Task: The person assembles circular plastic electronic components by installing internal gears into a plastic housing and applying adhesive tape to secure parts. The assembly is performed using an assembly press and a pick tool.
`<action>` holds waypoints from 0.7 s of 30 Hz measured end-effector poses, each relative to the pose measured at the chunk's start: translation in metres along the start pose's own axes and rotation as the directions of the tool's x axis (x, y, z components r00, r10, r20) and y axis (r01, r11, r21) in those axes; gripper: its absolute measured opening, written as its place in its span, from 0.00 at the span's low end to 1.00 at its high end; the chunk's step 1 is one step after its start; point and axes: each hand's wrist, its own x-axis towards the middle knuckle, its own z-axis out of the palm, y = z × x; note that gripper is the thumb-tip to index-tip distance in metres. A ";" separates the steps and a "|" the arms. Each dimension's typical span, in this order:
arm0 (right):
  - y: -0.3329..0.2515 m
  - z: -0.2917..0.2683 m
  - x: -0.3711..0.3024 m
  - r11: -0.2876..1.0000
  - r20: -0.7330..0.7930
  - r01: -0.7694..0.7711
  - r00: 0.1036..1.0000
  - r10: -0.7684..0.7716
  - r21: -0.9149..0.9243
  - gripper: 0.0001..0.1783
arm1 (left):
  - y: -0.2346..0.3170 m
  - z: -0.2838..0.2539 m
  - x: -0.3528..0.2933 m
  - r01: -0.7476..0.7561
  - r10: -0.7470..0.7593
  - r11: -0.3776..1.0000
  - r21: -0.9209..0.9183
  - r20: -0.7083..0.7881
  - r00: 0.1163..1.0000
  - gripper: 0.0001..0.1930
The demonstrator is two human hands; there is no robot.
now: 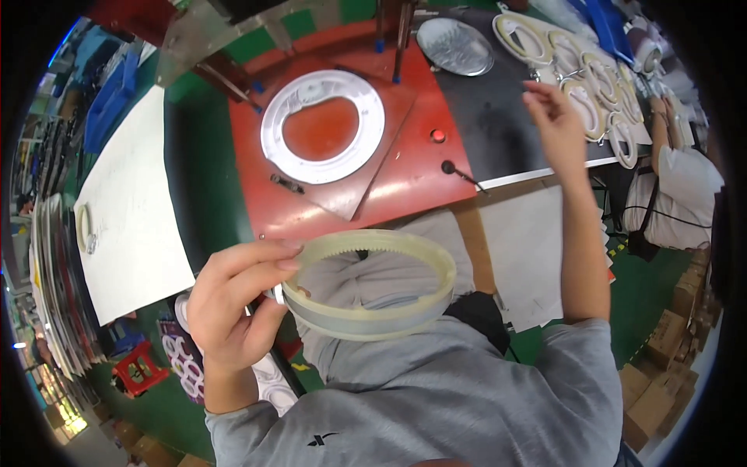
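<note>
My left hand (237, 300) is closed on the left rim of a pale yellow translucent ring (373, 321) with fine teeth along its inner edge. The ring hangs tilted over my lap, clear of the red machine table. My right hand (556, 124) is raised over the black worktop, near several cream-coloured rings (582, 107) on a white board. Its fingers are loosely bent and apart, and nothing shows in them. A white ring-shaped plate (369, 128) lies on the square metal plate (366, 183) of the red table (261, 183).
Metal posts (403, 39) rise at the red table's back. A red button (438, 136) and a black-handled tool (459, 173) sit at its right. A silver round disc (455, 47) lies behind on the black worktop (498, 117). Another person (673, 187) sits far right.
</note>
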 end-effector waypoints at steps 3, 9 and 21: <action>-0.001 0.027 -0.006 0.960 -0.065 0.144 0.984 -0.164 -0.240 0.12 | -0.004 0.006 0.005 0.029 -0.030 0.999 -0.024 -0.076 0.997 0.19; -0.030 0.033 -0.016 0.922 -0.111 0.273 0.943 -0.312 -0.276 0.10 | -0.002 -0.003 -0.002 0.301 -0.306 0.952 -0.056 -0.129 0.943 0.15; -0.197 0.098 -0.067 0.670 0.190 0.723 0.642 -0.742 0.171 0.16 | -0.026 0.045 0.041 0.372 -0.582 0.759 -0.535 -0.301 0.755 0.11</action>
